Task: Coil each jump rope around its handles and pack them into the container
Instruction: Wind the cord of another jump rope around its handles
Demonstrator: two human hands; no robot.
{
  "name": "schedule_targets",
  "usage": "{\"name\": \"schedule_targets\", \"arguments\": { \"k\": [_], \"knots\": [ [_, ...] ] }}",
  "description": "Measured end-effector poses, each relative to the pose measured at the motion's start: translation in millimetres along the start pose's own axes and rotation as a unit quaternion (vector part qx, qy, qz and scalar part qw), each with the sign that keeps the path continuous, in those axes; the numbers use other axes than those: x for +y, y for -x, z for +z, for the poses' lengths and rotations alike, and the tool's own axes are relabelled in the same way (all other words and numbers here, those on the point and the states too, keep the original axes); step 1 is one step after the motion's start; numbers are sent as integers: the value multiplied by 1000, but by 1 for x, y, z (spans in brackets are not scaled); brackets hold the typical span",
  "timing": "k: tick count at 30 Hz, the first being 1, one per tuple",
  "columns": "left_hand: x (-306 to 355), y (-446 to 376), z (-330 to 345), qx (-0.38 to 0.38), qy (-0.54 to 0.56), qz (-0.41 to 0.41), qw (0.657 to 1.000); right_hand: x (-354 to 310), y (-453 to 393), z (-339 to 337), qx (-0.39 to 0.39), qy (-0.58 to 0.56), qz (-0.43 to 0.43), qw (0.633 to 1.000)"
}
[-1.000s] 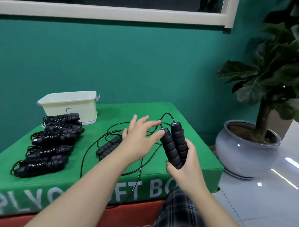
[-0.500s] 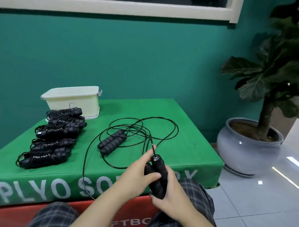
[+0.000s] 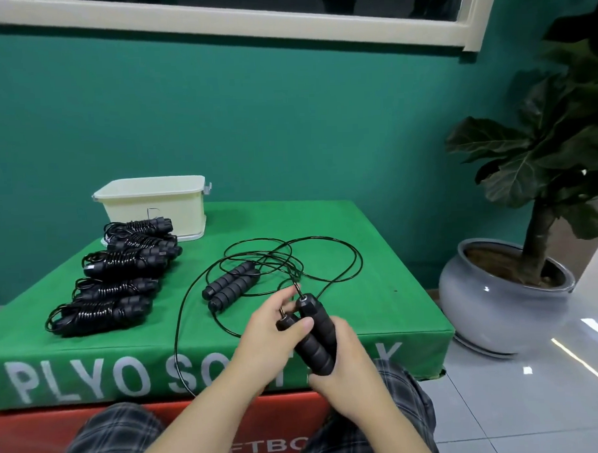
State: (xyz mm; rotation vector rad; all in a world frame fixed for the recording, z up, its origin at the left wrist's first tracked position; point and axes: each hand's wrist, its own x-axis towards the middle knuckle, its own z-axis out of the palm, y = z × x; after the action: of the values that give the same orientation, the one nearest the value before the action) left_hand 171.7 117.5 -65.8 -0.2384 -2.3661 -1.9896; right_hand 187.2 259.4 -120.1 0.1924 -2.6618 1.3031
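we have brought the two handles [image 3: 312, 335] down close to our lap; the right hand [image 3: 345, 371] grips both, the left hand [image 3: 271, 330] now pinches the rope [image 3: 295, 290] at their tops, so coiling can begin. the container [image 3: 156, 207] waits behind.

Gym corner: stacked plyo soft box [image 3: 378, 264], teal wall [image 3: 286, 124].

A potted plant [image 3: 541, 167] in a grey pot [image 3: 500, 306] stands beside the green box [image 3: 377, 257].

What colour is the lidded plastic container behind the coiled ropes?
Pale cream lidded plastic container, clearest in the head view.
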Motion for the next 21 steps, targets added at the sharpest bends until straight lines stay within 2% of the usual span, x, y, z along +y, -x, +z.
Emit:
{"name": "schedule_targets", "arguments": {
  "k": [4,10,14,21],
  "knots": [
    [21,-1,-13,-11,87,-11,996,-18,-2,-15,16,41,-26,999],
    [43,6,-23,16,-29,70,997,-53,10,-27,16,29,-59,998],
    [61,15,-29,51,-16,95,994,-68,14,-34,25,29,-73,997],
    [72,22,-34,73,-13,87,993,-75,16,-35,13,73,-90,993]
  ]
}}
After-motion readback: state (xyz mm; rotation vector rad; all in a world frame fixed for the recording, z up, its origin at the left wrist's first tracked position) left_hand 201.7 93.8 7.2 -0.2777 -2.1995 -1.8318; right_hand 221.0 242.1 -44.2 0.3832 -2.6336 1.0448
